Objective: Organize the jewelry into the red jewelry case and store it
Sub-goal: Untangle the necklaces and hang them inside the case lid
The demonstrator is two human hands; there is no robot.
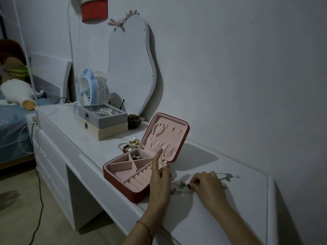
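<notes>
Two hands work at lower centre: left hand pinches a thin chain over the open red jewelry case; right hand pinches silver necklaces on the dresser.

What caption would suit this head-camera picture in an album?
Both hands untangle silver chains beside the open red jewelry case on a white dresser.

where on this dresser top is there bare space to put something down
Free: left stretch of the dresser top, between its edge and the stacked boxes; far right end past the right hand. Crowded: around the red jewelry case and silver chains.
</notes>
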